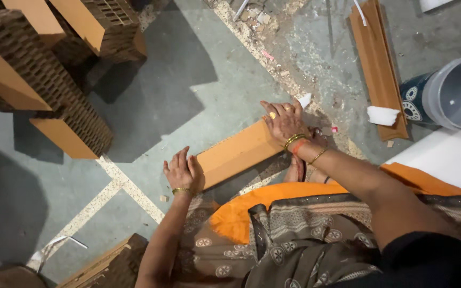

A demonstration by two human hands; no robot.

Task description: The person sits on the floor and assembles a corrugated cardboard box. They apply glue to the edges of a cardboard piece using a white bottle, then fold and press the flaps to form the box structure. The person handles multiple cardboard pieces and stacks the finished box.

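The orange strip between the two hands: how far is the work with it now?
Looks done: honeycomb blocks with orange faces already stand stacked at upper left. In hand: the left hand and right hand press on the two ends of one orange strip lying on the floor. Possibly left: more orange strips lie untouched beside a grey bucket.

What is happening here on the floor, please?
A person sitting on the floor holds a long orange cardboard strip at both ends: the left hand rests at its lower end, the right hand presses its upper end. Stacks of brown honeycomb blocks stand to the left. Further orange strips and a grey bucket lie to the right.
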